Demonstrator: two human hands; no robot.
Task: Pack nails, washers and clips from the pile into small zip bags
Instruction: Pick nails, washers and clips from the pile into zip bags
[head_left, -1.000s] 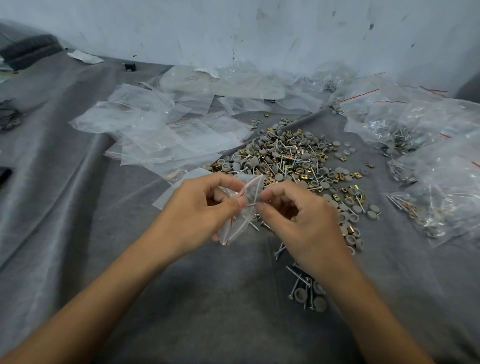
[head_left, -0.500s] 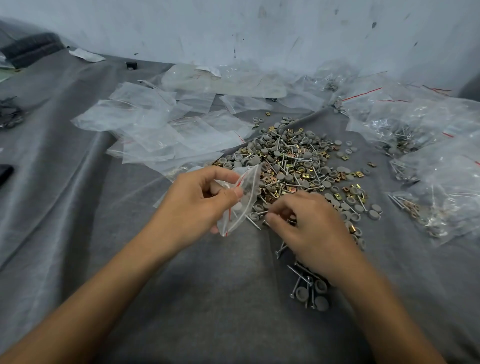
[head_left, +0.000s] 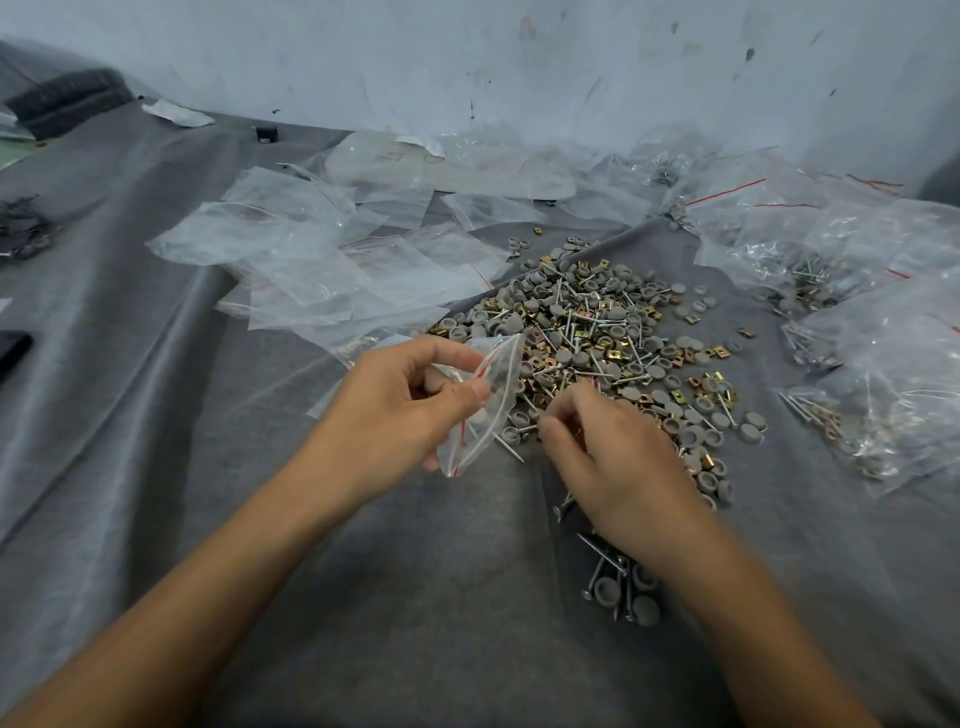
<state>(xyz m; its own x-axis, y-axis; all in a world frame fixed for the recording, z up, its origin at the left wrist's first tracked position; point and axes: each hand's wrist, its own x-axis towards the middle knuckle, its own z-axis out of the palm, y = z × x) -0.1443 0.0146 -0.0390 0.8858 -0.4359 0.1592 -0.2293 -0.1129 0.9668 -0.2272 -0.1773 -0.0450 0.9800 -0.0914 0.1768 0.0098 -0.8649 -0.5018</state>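
A pile of grey washers, silver nails and brass clips lies on the grey cloth in the middle. My left hand pinches a small clear zip bag with a red stripe by its upper edge, just left of the pile's near side. The bag hangs down from thumb and fingers. My right hand lies palm down on the pile's near edge, its fingers curled onto the parts there. What the fingertips hold is hidden. A nail lies between the two hands.
Empty zip bags are spread to the left and behind the pile. Filled bags are heaped at the right. A small cluster of nails and washers lies near my right wrist. A white wall stands behind.
My right hand has left the bag's mouth and dropped down and right onto the pile's near edge. My left hand still holds the bag, lifted slightly.
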